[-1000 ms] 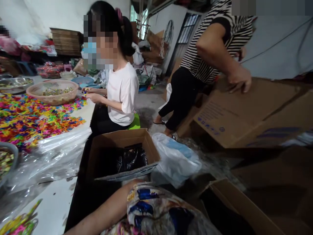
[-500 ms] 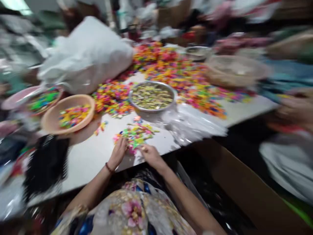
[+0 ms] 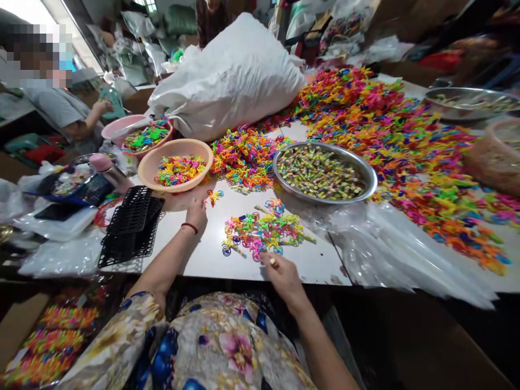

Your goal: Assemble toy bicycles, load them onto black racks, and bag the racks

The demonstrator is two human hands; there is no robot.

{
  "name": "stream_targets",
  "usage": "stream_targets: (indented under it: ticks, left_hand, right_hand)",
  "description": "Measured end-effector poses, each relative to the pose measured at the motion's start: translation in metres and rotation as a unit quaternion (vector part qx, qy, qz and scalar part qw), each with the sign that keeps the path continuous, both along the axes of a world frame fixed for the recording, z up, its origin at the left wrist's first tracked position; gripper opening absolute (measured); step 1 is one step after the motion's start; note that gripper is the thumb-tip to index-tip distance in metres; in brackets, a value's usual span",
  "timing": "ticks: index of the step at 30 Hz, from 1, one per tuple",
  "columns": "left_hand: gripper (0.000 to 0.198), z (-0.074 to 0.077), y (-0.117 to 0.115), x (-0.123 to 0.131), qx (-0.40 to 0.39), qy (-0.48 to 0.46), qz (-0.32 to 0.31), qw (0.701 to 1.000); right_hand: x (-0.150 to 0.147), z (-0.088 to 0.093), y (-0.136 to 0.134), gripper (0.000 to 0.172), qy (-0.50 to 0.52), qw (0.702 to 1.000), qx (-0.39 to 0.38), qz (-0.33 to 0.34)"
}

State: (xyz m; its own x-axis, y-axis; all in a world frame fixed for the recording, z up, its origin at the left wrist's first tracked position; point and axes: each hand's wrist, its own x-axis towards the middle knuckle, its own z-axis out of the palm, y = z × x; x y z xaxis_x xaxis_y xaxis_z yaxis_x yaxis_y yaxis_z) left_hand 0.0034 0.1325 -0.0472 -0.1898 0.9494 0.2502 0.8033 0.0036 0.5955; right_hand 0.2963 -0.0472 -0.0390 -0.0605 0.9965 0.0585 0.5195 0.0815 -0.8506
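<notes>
Faces the flat white table [image 3: 215, 254] squarely now, no longer turned far right as a second ago. Reaches forward with the bare left hand [image 3: 197, 214], half a second ago at the small pile of multicoloured plastic pieces [image 3: 276, 230], now left of it and just beside a loose orange-and-blue plastic piece [image 3: 214, 197]; cannot tell whether gripping anything there. Keeps the bare right hand [image 3: 284, 275] at the pile's near edge, fingers curled round a small pale-ended piece [image 3: 273, 262]. Seems, with hands parted, to be working at two spots rather than one. Has, beyond the left hand, a round peach plastic bowl [image 3: 148, 170] part-filled with multicoloured pieces and, behind, a round reddish plastic bowl [image 3: 140, 154] of green and mixed pieces. Has, beyond the right hand, a round silver metal basin [image 3: 372, 181] full of small yellow-green cylinders.
</notes>
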Motion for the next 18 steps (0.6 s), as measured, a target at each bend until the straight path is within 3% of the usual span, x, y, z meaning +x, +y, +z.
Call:
stream_targets:
  ticks: [3, 8, 10, 11, 13, 16, 18]
  left_hand:
    - [0.021, 0.023, 0.009, -0.016, 0.057, 0.002, 0.01, 0.998]
    - [0.031, 0.104, 0.052, -0.064, 0.209, 0.051, 0.08, 0.973]
    - [0.032, 0.12, 0.061, -0.069, 0.227, 0.089, 0.088, 0.966]
    - [0.031, 0.119, 0.06, -0.064, 0.217, 0.099, 0.075, 0.968]
    - [0.025, 0.102, 0.052, -0.044, 0.156, 0.09, 0.026, 0.983]
    - [0.026, 0.052, 0.032, -0.004, 0.013, -0.001, -0.028, 1.0]
    - [0.026, 0.022, 0.021, 0.014, -0.028, -0.133, -0.012, 0.991]
  right_hand:
    - [-0.028, -0.016, -0.014, 0.044, -0.005, 0.996, -0.035, 0.081]
    - [-0.039, -0.022, -0.014, 0.038, -0.094, 0.986, -0.024, 0.133]
    - [-0.039, -0.021, -0.013, 0.035, -0.121, 0.983, -0.034, 0.132]
    - [-0.039, -0.02, -0.013, 0.033, -0.135, 0.982, -0.035, 0.13]
    - [-0.04, -0.021, -0.014, 0.031, -0.161, 0.979, -0.032, 0.124]
    - [-0.043, -0.022, -0.015, 0.028, -0.185, 0.975, -0.024, 0.12]
    - [-0.044, -0.023, -0.016, 0.027, -0.192, 0.974, -0.024, 0.12]
